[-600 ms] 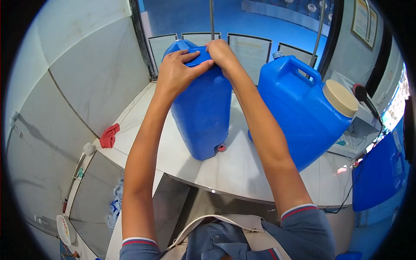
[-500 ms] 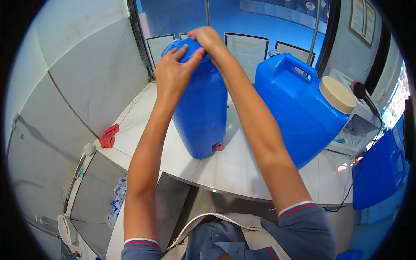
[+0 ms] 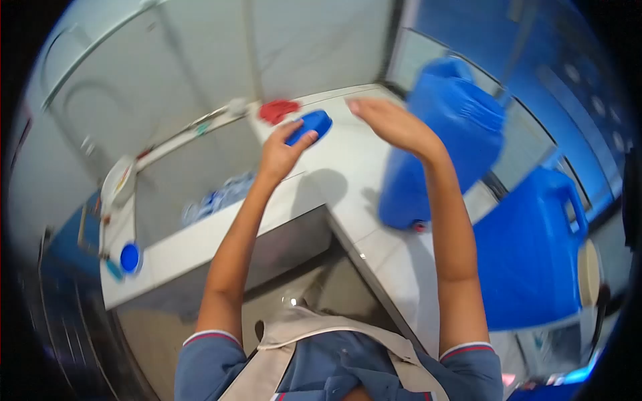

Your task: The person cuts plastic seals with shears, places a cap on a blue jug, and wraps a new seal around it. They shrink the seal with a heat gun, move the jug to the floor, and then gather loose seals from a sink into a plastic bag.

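A round blue cap is held by its side in my left hand, above the white counter. To its right my right hand is in the air, fingers stretched out and holding nothing. Just beyond that hand stands a tall blue container, upright, its top partly blurred and a small red spout near its base. My right forearm passes in front of part of it. A second blue container with a handle and a beige cap is at the right.
A red cloth lies on the white counter near the wall. The sink basin at left holds clear plastic items. A white bowl and a blue round lid are at the far left.
The view has turned left. My left hand has moved away from the tall container with the blue cap in it. My right hand has come off the container top and opened.
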`<action>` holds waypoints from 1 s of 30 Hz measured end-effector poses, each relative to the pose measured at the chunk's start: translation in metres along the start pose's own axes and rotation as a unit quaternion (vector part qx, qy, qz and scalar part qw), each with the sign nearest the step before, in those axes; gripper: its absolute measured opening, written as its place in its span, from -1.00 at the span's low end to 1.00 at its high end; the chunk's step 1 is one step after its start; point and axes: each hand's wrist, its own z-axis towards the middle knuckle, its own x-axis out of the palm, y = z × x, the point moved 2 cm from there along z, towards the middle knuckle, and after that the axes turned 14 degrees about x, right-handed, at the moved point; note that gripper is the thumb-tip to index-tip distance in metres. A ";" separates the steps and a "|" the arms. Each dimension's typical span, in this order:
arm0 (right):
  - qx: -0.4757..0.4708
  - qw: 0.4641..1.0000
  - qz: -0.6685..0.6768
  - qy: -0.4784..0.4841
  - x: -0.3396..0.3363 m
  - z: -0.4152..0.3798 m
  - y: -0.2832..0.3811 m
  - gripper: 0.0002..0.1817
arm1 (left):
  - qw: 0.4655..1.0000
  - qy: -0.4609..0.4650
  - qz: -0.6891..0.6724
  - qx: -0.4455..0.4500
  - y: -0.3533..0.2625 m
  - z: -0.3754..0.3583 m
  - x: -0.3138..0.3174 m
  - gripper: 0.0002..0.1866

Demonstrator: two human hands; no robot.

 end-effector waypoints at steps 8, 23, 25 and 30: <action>-0.052 0.938 0.068 0.337 0.187 0.036 0.029 -0.52 | 0.922 -0.042 0.359 -0.143 0.058 -0.187 -0.171 -0.38; -0.085 0.848 0.109 0.512 0.437 0.117 0.247 -0.61 | 0.825 -0.024 0.528 -0.198 0.098 -0.346 -0.422 -0.59; -0.007 0.838 0.171 0.517 0.446 0.140 0.239 -0.62 | 0.775 0.191 0.525 -0.295 0.114 -0.353 -0.449 -0.70; 0.090 0.875 0.267 0.394 0.417 0.215 0.203 -0.72 | 0.862 0.097 0.444 -0.225 0.158 -0.281 -0.452 -0.79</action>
